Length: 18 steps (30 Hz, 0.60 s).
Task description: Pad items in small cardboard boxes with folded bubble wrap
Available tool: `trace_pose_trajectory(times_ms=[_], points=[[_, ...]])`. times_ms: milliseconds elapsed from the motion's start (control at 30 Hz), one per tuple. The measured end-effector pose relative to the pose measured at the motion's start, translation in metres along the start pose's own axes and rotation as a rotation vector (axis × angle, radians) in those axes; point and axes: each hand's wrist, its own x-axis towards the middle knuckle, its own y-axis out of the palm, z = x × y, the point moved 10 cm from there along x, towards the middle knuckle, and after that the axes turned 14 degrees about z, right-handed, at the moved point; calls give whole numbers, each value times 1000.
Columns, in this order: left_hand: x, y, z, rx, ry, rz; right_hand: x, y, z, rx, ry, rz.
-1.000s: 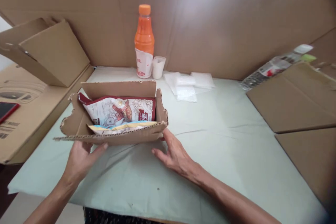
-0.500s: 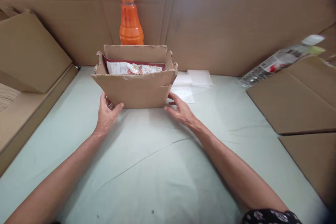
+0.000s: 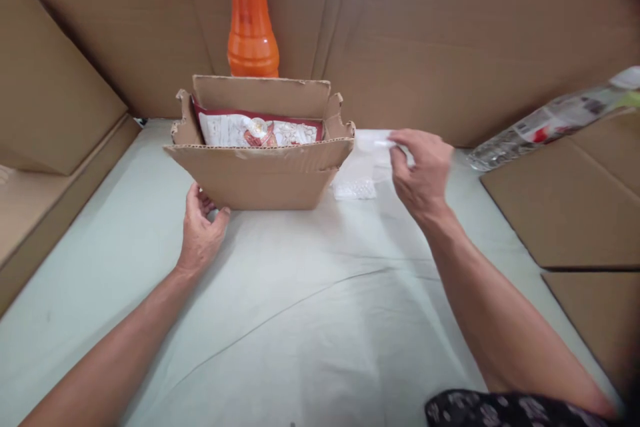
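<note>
An open cardboard box [image 3: 260, 177] stands upright on the cloth, its top flaps raised. Inside it is a white and dark red printed packet [image 3: 257, 130]; its lower part is hidden by the front wall. My left hand [image 3: 203, 230] grips the box's lower left corner, thumb at the front and fingers at the side. Right of the box, my right hand [image 3: 423, 173] pinches the edge of a translucent sheet of bubble wrap [image 3: 355, 189] between thumb and fingers. Part of the sheet hangs from the pinch, and part lies beside the box.
Behind the box stands an orange drink bottle [image 3: 253, 33] against a cardboard wall [image 3: 450, 33]. At the right, a clear plastic bottle [image 3: 545, 120] leans near cardboard flaps [image 3: 575, 193]. Another cardboard box [image 3: 55, 93] is at the left. Pale green cloth [image 3: 300, 333] covers the surface.
My right hand has left the box's lower right corner, moved right and up, and taken hold of the bubble wrap. My left hand stays at the box. The view has shifted slightly.
</note>
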Motion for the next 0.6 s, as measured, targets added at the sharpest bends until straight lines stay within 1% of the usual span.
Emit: trace_pose_trajectory(times_ms=[33,67,100,133,167,200,233,300,333,400,433,533,600], points=[[0,0,0,-3,6,1,-23,-20,12,-15,-54,-38],[0,1,1,-7,7,1,-46,-32,24,-20,-105,16],[-1,1,1,-13,5,0,-70,-38,39,-2,-185,129],[-1,1,2,-19,3,-6,-94,-39,52,38,-246,279],[-1,1,2,-24,4,-11,-115,-40,60,74,-270,398],[-1,1,1,-27,7,-16,-132,-42,67,125,-269,479],[-1,1,0,-28,11,-22,-141,-44,68,178,-229,513],[-1,-1,-2,-24,15,-40,-140,-41,63,281,-83,484],[-2,-2,-3,-13,11,-55,-132,-33,59,331,-10,466],[-3,-7,-6,38,-12,-94,-108,-3,57,427,96,460],[-4,-10,-7,74,-27,-114,-94,15,58,476,121,465],[-4,-19,-8,152,-53,-146,-56,68,73,603,124,514],[-1,-23,-6,145,-59,-137,-40,90,82,637,126,525]])
